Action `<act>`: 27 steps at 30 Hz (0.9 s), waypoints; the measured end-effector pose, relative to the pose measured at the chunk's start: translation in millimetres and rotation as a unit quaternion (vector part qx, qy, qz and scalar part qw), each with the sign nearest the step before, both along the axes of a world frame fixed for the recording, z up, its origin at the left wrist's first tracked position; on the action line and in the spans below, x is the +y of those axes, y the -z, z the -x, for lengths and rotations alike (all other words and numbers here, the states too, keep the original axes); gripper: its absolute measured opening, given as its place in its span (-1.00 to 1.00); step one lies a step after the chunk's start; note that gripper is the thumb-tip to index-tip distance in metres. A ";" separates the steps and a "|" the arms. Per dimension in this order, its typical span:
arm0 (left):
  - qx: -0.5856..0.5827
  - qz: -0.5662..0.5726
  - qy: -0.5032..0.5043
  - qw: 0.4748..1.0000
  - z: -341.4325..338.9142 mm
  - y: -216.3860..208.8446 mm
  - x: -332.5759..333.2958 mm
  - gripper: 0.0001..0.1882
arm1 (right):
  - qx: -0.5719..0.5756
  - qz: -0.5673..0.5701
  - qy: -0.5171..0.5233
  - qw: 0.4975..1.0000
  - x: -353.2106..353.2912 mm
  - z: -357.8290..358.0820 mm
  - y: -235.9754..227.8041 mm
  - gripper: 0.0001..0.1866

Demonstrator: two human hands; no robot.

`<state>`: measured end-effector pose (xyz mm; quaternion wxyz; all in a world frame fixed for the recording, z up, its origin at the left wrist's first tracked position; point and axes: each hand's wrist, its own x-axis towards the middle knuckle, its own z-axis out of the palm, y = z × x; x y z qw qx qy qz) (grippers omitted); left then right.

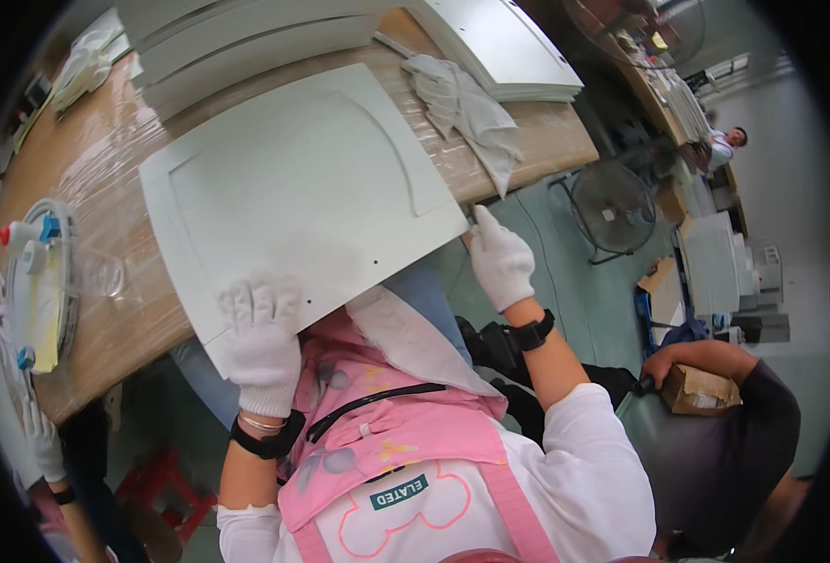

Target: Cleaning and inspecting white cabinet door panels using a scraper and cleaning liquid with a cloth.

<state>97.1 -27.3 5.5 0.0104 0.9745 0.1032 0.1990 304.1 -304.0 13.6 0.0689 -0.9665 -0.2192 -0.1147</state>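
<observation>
A white cabinet door panel (302, 178) with a raised arched frame lies tilted on the plastic-wrapped wooden table (105, 178), its near corner overhanging the edge. My left hand (260, 342), in a white glove, presses flat on the panel's near left corner. My right hand (501, 263), also gloved, grips the panel's right corner from the side. Both wrists wear black bands. I have a pink apron on.
More white panels (246, 38) are stacked at the table's back, and another stack (509, 47) sits at back right beside a white cloth (471, 113). Bottles and a tray (39, 281) stand at left. A floor fan (612, 206) and a crouching person with a cardboard box (701, 389) are at right.
</observation>
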 end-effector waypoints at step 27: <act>-0.139 0.776 -0.145 0.598 89.8 6.1 36.6 -0.24 | 0.477 -0.277 -0.239 0.799 231.9 29.8 -55.4 -0.78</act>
